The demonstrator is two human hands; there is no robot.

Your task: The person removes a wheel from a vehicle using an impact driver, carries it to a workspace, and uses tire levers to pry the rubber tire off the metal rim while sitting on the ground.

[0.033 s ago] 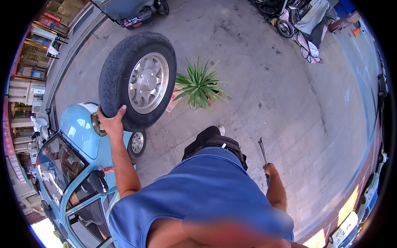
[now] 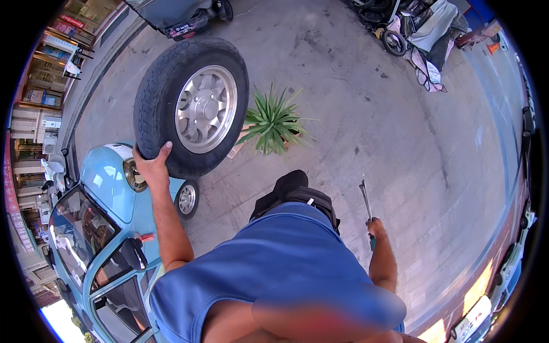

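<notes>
A large black tyre on a silver spoked rim (image 2: pixel 206 108) stands upright ahead of me on the left. My left hand (image 2: pixel 152 167) grips its lower near edge, thumb on the sidewall and fingers over the tread. Low at my right side, my right hand (image 2: pixel 375 227) is closed round a long metal tool (image 2: pixel 366 198) with a narrow, forked-looking tip. Some green shows at the tool's lower end, below the fist; its exact kind is unclear. Whether the tyre touches the ground is hidden.
A light blue car (image 2: pixel 111 177) stands close on the left, its front wheel (image 2: pixel 187 199) near my left forearm. Beyond the tyre is a spiky green plant (image 2: pixel 274 120). A dark vehicle (image 2: pixel 177 14) is at the far left, and covered two-wheelers (image 2: pixel 423 40) stand far right.
The tyre has shifted slightly up in view and turned a little, still in my left hand. The tool in my right hand has swung a bit more upright. A white shoe tip is now hidden.
</notes>
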